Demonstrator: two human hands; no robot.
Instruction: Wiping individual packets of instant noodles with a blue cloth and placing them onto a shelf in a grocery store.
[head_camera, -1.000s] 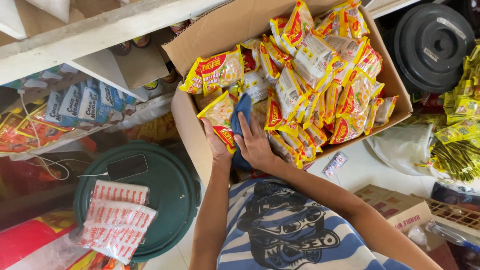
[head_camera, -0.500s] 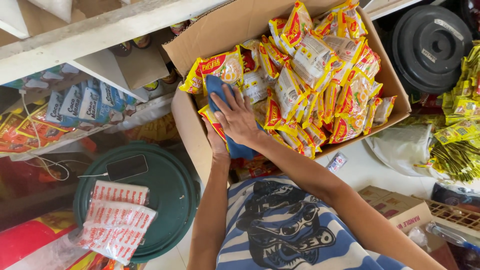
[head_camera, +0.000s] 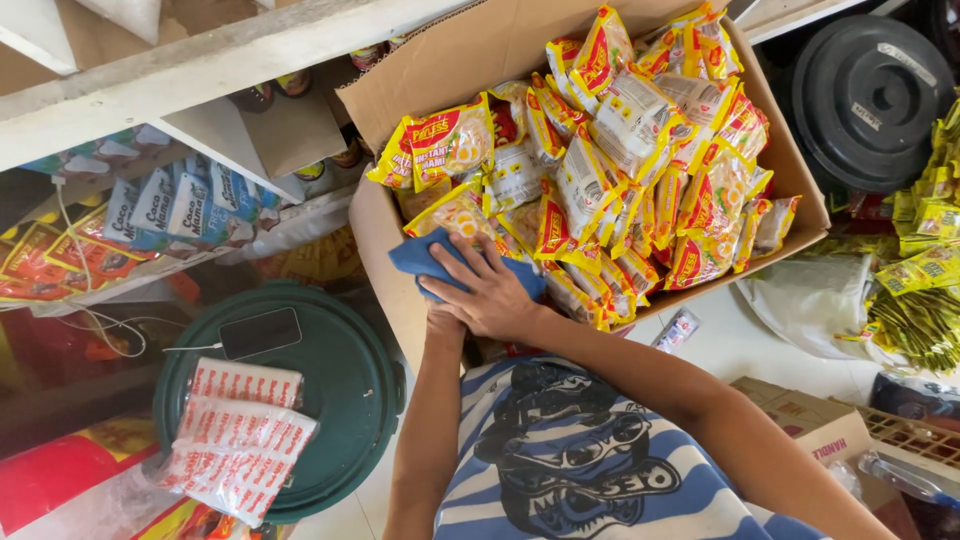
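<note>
Your right hand (head_camera: 490, 290) lies flat on a blue folded cloth (head_camera: 428, 258), which sits on the near left corner of the open brown cardboard box (head_camera: 790, 170). Your left hand (head_camera: 445, 322) is tucked just under it, against the box's near wall. Yellow-and-red plastic noodle packets (head_camera: 620, 170) fill the box. Left of the box stands a round dark-green plastic lid (head_camera: 350, 400); on it lie a black flat phone (head_camera: 260, 332), farther, and red-and-white printed packets (head_camera: 240, 435), nearer. Far right, beyond the box, sits a round black plastic lid (head_camera: 870, 100).
</note>
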